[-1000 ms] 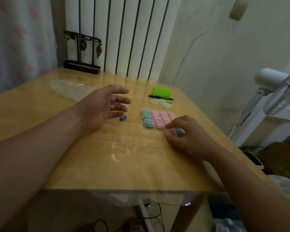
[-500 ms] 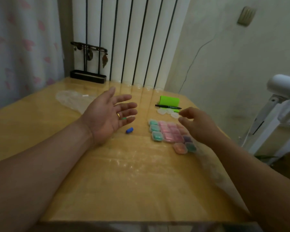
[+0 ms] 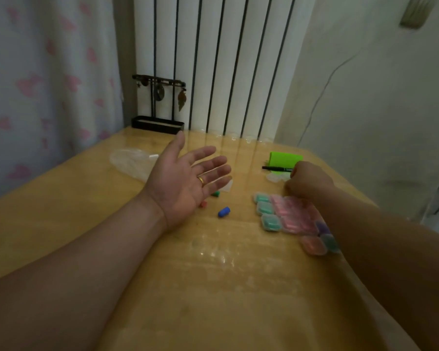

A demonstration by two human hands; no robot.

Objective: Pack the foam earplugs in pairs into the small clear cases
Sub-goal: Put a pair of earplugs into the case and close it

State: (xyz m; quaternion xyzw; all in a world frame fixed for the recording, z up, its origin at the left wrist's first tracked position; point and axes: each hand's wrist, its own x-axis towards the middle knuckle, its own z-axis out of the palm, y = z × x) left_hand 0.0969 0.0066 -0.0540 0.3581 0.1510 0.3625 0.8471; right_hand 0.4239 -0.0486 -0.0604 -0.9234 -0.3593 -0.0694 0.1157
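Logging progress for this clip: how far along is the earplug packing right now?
Done: a grid of small clear cases holds green, pink and purple earplugs. In hand: the right hand curls at the empty clear cases beside the black pen; whether it holds one is hidden. The left hand lies open, palm up. Left: blue foam earplug, green foam earplug, red foam earplug, all loose.

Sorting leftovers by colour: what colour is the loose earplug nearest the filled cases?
The earplug is blue, seen best in the head view.
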